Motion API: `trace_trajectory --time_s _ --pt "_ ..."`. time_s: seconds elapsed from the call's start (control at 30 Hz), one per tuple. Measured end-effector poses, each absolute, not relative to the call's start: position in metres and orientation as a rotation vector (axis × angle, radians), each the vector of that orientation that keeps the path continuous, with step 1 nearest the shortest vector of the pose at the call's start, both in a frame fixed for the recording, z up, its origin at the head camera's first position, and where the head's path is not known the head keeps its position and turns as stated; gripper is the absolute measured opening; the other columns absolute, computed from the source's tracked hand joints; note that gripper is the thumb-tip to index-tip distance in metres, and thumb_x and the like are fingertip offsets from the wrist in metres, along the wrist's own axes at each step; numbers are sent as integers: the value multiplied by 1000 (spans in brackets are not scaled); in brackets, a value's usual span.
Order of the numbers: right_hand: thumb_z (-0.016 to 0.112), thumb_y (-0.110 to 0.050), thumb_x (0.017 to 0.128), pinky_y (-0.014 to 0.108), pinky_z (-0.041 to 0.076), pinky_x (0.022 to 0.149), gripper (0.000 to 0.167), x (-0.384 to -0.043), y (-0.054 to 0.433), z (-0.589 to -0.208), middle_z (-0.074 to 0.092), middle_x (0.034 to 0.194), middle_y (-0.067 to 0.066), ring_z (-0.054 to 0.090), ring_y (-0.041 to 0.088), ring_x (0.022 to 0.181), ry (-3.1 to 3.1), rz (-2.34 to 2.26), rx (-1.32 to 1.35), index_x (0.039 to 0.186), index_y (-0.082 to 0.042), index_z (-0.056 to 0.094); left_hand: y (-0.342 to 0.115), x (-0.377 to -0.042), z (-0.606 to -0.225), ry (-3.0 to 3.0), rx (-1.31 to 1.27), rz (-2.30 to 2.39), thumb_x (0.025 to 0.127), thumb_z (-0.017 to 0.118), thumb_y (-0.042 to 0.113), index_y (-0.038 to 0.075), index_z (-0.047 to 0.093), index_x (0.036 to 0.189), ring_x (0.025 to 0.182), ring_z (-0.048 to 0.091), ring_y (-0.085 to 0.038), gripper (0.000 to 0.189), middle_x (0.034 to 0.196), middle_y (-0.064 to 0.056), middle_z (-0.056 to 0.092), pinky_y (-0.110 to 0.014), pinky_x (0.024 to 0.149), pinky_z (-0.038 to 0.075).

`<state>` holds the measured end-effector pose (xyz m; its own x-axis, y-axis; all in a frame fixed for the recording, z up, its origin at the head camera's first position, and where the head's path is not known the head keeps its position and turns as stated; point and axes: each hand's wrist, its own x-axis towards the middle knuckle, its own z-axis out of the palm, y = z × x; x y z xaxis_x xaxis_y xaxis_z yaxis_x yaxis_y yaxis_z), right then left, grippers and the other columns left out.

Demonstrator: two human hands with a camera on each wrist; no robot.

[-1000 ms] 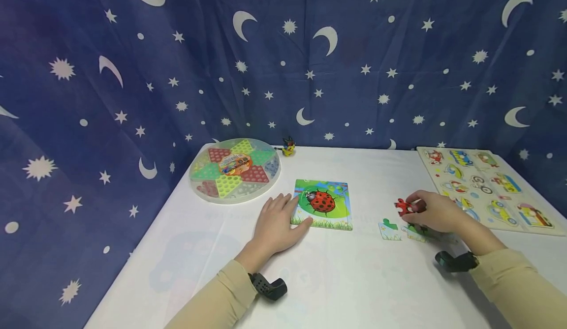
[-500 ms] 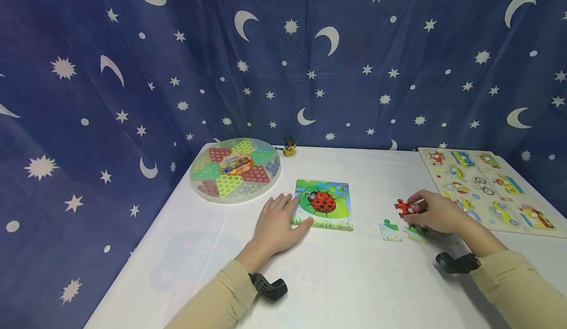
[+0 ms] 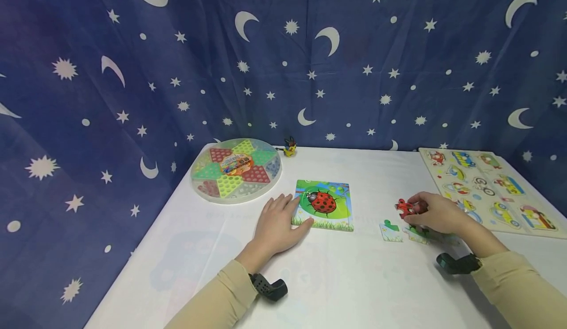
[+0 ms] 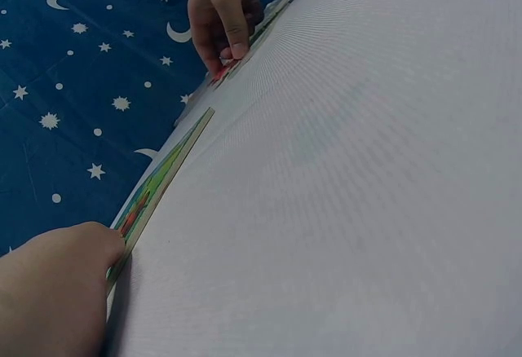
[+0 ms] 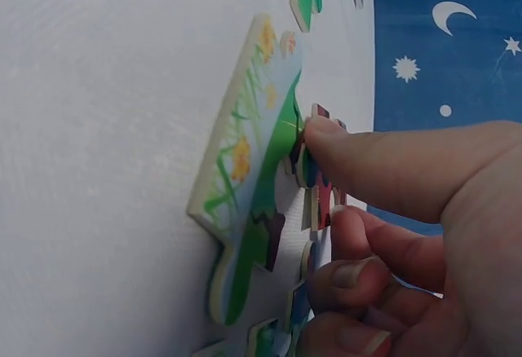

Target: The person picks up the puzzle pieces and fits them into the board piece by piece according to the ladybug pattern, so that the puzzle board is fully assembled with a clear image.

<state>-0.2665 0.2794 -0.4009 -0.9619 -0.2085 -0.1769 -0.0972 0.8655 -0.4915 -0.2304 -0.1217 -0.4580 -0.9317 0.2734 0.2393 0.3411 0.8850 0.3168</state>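
Observation:
My left hand lies with fingers outstretched on the table at the left edge of a square ladybug puzzle board, its thumb by the lower edge. To the right, my right hand pinches a red jigsaw piece between thumb and fingers, low over other loose pieces. A corner piece with green and grass lies just left of that hand. Beneath the fingers is a grassy edge piece, large in the right wrist view. Several more pieces under the right hand are partly hidden.
A round Chinese checkers board sits at the back left, beside a small yellow toy figure. At the right lies a wooden vehicle puzzle board. A blue curtain with moons and stars hangs along the table's far edge.

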Motion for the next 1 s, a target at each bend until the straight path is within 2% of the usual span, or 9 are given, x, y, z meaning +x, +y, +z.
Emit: trace_trajectory --time_s 0.23,0.47,1.0 --pt "84 -38 85 36 48 65 61 -268 280 -399 62 108 20 57 30 88 2864 -739 -170 121 3 57 -122 -230 -458 -2870 -470 -537 97 52 62 12 51 152 147 36 -33 74 154 -14 48 -51 123 20" --pt "76 -26 93 35 52 55 47 -267 274 -400 62 95 13 61 21 68 2834 -892 -80 122 4 52 -122 -231 -458 -2873 -473 -534 97 52 62 12 50 153 148 35 -33 75 155 -14 47 -51 123 20" --pt "73 -25 96 32 51 53 46 -266 245 -400 69 92 9 62 20 68 2792 -1061 -102 127 2 52 -121 -231 -458 -2868 -453 -557 96 54 63 6 48 152 147 36 -33 80 154 -15 47 -49 124 19"
